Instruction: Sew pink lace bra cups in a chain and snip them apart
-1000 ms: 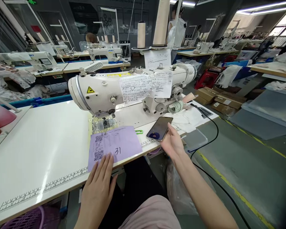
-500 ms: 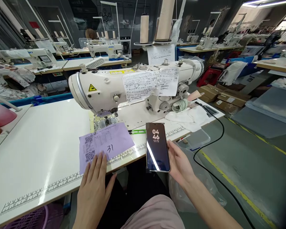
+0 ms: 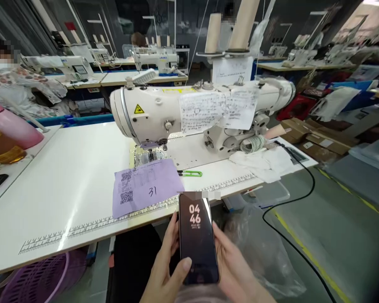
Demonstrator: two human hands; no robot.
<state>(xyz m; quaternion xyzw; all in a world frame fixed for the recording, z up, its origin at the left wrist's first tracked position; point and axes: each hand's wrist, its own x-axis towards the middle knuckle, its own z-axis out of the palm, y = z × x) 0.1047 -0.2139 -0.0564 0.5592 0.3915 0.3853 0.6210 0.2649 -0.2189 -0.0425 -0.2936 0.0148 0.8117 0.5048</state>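
Note:
I hold a black smartphone (image 3: 197, 237) upright in front of my lap, its lit screen showing 04 46. My left hand (image 3: 164, 273) wraps its left side with the thumb laid on the lower screen. My right hand (image 3: 232, 267) cradles the phone's back and right edge. Just beyond the phone, a purple paper slip (image 3: 147, 187) with QR codes and the number 31 lies on the white sewing table (image 3: 66, 185), in front of the needle of a white sewing machine (image 3: 177, 118). Neither hand touches the slip.
Green thread snips (image 3: 191, 173) lie right of the slip. White fabric (image 3: 262, 160) and a coiled cord (image 3: 252, 144) sit by the machine's right end. A black cable (image 3: 290, 202) drops to the floor. A clear plastic bag (image 3: 265, 252) and a purple basket (image 3: 38, 282) are below the table. Pink bottle (image 3: 14, 130) at left.
My left hand left the purple slip and took hold of the phone. The phone came down and toward me, from over the table edge to my lap. The view shifted left.

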